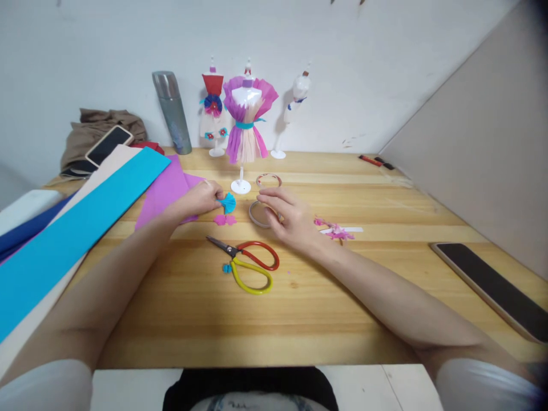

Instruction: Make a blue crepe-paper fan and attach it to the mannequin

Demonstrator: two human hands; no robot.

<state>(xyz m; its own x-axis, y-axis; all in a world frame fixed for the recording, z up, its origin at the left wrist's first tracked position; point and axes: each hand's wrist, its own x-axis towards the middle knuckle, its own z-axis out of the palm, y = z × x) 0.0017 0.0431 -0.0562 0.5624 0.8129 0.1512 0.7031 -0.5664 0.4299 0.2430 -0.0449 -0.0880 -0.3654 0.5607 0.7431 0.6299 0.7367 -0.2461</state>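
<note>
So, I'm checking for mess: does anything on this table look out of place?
Mainly a ragged pink paper-like cluster overlapping a flat white strip beside the right hand: its frayed look seems untidy. No spill shows.

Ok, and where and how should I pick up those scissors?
The scissors are probably best taken by the red loop and yellow loop, right hand coming from the near right: both loops lie toward that side, while the blades point far left.
</note>
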